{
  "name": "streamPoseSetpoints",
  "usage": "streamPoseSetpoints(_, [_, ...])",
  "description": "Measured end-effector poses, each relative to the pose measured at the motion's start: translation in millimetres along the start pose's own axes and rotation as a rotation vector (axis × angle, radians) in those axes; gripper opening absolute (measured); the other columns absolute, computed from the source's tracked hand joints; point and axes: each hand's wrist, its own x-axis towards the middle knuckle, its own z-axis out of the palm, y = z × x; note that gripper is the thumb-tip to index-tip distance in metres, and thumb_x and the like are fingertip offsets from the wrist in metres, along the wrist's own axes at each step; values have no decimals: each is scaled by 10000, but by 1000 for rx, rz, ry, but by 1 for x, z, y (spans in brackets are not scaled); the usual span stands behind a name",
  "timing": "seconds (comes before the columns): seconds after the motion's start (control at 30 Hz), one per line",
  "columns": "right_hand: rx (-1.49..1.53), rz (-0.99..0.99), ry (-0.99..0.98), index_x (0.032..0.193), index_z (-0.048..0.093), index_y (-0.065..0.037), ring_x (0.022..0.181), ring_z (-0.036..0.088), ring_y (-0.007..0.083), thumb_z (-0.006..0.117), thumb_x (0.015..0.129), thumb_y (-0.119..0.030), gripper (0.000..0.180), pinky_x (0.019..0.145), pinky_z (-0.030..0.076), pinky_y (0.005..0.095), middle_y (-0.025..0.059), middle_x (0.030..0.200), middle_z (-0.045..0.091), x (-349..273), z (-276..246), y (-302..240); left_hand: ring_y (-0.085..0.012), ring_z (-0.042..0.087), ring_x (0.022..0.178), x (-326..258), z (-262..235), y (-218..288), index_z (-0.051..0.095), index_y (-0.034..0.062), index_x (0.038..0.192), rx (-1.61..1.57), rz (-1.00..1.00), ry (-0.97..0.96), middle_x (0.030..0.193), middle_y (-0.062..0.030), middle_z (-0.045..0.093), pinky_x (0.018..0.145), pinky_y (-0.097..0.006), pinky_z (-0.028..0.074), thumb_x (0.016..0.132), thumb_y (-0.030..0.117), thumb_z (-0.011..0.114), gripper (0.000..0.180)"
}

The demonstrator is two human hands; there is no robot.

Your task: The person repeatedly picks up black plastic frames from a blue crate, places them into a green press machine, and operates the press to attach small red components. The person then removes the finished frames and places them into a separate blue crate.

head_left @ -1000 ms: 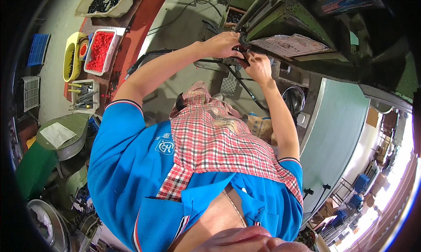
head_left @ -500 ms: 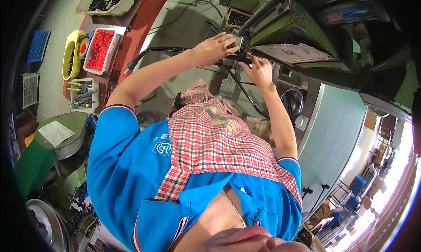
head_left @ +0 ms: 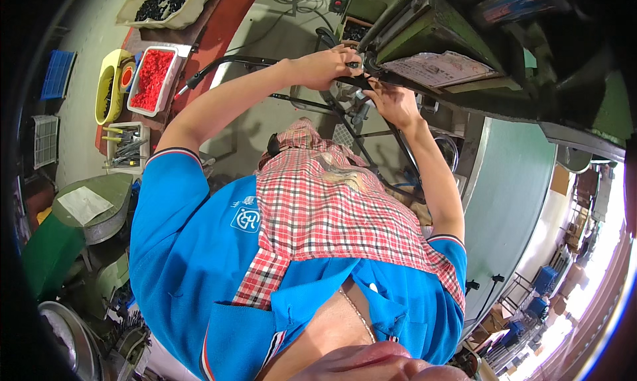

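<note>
1. White tray (head_left: pixel 152 77) of red pieces, upper left; yellow tub (head_left: pixel 106 92) beside it.
2. Left hand (head_left: pixel 326 68) gripping a dark metal part (head_left: pixel 363 64) at the green machine (head_left: pixel 438 29); long axis unclear.
3. Right hand (head_left: pixel 393 102) just below, fingers curled; grasp unclear.
4. Printed sheet (head_left: pixel 441 68), flat on the machine.

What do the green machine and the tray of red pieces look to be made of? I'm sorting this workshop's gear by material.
The green machine looks like painted metal: thick, square-edged slabs with a dull, worn green coat. The white tray looks like moulded plastic, with thin walls, rounded corners and a matt finish. The red pieces in it are small and evenly bright, probably plastic, though too small to be sure.
</note>
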Motion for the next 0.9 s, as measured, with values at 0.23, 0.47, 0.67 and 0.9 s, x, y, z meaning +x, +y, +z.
streamPoseSetpoints(0.23, [83, 166, -250, 1172, 641, -131, 1009, 612, 311, 630, 881, -345, 361, 852, 481, 386, 118, 1079, 664, 19, -26, -12, -341, 535, 894, -3, 1, -15, 566, 208, 1310, -261, -38, -32, 915, -157, 531, 789, -419, 467, 633, -62, 553, 729])
streamPoseSetpoints(0.47, [176, 134, -200, 1116, 658, -131, 885, 619, 311, 649, 863, -394, 365, 788, 474, 393, 107, 971, 673, 22, -20, 9, -374, 549, 852, 9, -24, -13, 628, 79, 1179, -301, -39, -87, 856, -185, 549, 771, -441, 461, 601, -49, 570, 595])
streamPoseSetpoints(0.67, [240, 151, -176, 1066, 638, -88, 836, 612, 283, 704, 810, -425, 429, 755, 472, 398, 130, 932, 663, 13, 1, 17, -377, 508, 1041, 0, 7, -18, 632, 71, 1164, -318, 1, 49, 1066, -175, 550, 925, -424, 438, 591, -75, 547, 597])
streamPoseSetpoints(0.9, [-7, 316, 83, 1102, 619, -71, 982, 559, 358, 701, 808, -280, 370, 831, 455, 419, 127, 1078, 610, -37, -16, -20, -343, 506, 1137, -42, -8, 8, 514, 132, 1303, -30, -268, 130, 1268, -131, 501, 943, -421, 442, 790, 191, 706, 551])
